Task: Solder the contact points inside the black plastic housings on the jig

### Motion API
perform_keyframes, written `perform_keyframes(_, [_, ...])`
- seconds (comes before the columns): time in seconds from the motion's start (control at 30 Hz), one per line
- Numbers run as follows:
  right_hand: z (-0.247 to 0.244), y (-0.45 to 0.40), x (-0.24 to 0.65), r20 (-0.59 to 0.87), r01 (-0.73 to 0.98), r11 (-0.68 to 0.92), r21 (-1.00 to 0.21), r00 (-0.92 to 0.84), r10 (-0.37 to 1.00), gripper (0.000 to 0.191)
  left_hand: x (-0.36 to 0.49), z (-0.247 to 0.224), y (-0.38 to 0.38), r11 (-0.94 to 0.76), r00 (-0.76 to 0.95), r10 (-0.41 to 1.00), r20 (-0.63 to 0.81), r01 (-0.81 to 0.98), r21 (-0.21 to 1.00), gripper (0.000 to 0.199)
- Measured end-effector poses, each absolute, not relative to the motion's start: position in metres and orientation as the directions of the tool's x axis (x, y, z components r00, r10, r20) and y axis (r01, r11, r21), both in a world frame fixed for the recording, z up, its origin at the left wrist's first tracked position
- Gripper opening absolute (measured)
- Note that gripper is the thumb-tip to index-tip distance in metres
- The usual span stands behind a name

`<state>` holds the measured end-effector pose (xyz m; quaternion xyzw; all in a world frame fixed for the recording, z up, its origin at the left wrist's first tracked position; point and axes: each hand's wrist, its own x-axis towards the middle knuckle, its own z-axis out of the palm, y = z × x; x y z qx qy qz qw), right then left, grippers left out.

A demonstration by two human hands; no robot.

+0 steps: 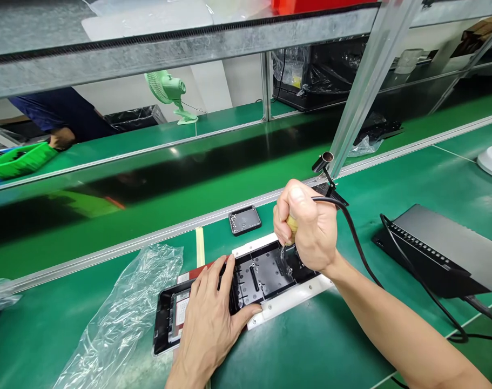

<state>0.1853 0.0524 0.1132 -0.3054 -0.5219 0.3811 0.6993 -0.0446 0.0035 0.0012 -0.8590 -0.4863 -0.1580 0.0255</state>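
My right hand (308,224) is closed round the yellow handle of a corded soldering iron (292,222), its lower end pointing down into a black plastic housing (265,273). The exact tip is partly hidden by my fingers. White strips (288,302) run along both long sides of the housing. My left hand (213,319) lies flat with fingers stretched over the housing's left end, thumb at the near white strip. Under and left of that hand is a black frame (162,319) with a labelled part inside. Beyond the housing sits a small black tray (244,220) with tiny pieces.
Clear plastic film (128,308) lies at left. A tubular iron holder (323,162) stands by the metal post (363,81). A black cord (359,254) loops near a black vented box (444,248). Across the line are a green fan (167,89) and another person's arm (61,132) at a green basket (22,160).
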Motion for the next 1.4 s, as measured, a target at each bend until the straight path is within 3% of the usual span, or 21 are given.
perform_keyframes(0.47, [0.109,0.053,0.184,0.467,-0.227,0.491,-0.841,0.151,0.871,0.042,-0.043,0.0,0.003,-0.514,0.462,0.837,0.293,0.847,0.136,0.093])
perform_keyframes(0.87, [0.111,0.064,0.186,0.424,-0.197,0.419,-0.886,0.016,0.905,0.052,-0.045,0.002,0.003,-0.511,0.46,0.844,0.278,0.846,0.154,0.097])
perform_keyframes(1.4, [0.108,0.07,0.183,0.466,-0.163,0.47,-0.868,0.06,0.883,0.051,-0.049,0.002,0.004,-0.509,0.472,0.85,0.234,0.851,0.132,0.096])
